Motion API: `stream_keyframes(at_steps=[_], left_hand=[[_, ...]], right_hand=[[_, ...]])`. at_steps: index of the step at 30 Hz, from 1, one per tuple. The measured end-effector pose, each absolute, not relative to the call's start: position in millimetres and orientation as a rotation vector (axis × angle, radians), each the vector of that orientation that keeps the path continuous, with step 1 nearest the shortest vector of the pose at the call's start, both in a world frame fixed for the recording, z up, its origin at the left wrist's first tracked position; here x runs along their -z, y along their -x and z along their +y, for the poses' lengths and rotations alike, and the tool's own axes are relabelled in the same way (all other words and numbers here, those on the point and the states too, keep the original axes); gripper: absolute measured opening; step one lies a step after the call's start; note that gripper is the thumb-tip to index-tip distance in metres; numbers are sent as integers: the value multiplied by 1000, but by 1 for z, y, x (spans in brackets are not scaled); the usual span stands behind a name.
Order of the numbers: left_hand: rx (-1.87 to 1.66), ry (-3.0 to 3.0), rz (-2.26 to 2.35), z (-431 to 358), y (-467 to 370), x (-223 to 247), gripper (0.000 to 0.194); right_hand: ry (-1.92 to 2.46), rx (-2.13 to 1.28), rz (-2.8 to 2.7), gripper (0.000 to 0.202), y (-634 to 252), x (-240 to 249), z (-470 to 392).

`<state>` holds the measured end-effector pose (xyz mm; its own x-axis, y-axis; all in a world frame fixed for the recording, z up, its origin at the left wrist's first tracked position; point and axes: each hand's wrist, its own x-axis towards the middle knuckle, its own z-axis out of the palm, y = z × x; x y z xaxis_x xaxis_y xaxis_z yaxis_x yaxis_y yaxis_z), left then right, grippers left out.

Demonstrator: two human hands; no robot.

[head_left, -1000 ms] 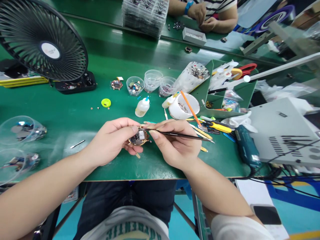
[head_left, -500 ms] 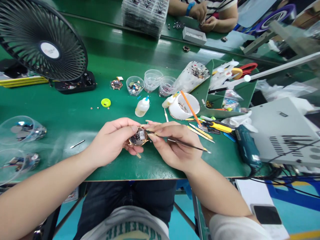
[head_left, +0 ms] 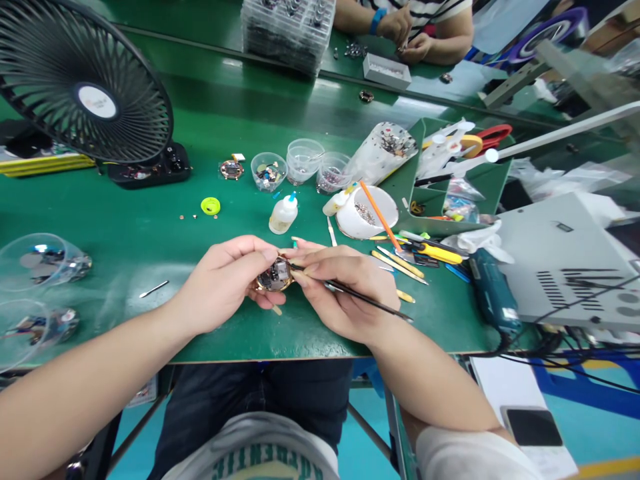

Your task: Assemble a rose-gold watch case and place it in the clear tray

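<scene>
My left hand [head_left: 233, 273] is closed round the edge of an open watch case [head_left: 275, 273], a round gold-rimmed body with dark and silver parts showing inside. Between the thumb and fingers of my right hand [head_left: 350, 290] is a thin dark rod-like tool [head_left: 370, 299]; I cannot make out whether it is tweezers or a brush. Its tip meets the right edge of the watch case, where my fingers partly hide it. Beyond my hands stands a small glue-like bottle [head_left: 283, 215] with a blue tip.
A black fan [head_left: 90, 93] stands at the left, above clear cups [head_left: 45, 260] of parts. Small tubs [head_left: 269, 171], a white cup [head_left: 367, 212] and a green organizer [head_left: 423, 173] are ahead. A power tool [head_left: 493, 293] and grey box [head_left: 570, 260] lie right. Across sits another person [head_left: 405, 30].
The dark tool has tilted slightly in my right hand, its rear end now lower and nearer the wrist. My left hand and the watch case keep almost the same place.
</scene>
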<state>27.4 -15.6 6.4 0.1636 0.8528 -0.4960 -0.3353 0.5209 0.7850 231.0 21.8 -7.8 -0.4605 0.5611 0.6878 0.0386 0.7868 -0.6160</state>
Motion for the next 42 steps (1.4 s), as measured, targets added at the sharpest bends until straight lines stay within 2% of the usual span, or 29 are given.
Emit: stream_keyframes(at_steps=[6,12,16,20,32,42], left_hand=[[-901,-654,1141,-15,-29,-6,43],[-913,-781,1168,-16,-28,-6,33],[-966,-830,1134,-17,-27,-5,32],[-992,-781,1064,-18,-27,-5,37],[-984,-655,1042,-16,-26,-13,23],[-970,-734,1077,-17,-24,-9,25]], right_hand=[[474,-643,-1973,32,-229,10,19],[500,-722,-1783,31,-232,6,19],[635,-593,-1919,29,-235,5,22],[594,-534,-2199,68,-231,9,23],[550,-547,-2165,74,-229,14,22],[489,-495,-2194,71,-229,15,25]])
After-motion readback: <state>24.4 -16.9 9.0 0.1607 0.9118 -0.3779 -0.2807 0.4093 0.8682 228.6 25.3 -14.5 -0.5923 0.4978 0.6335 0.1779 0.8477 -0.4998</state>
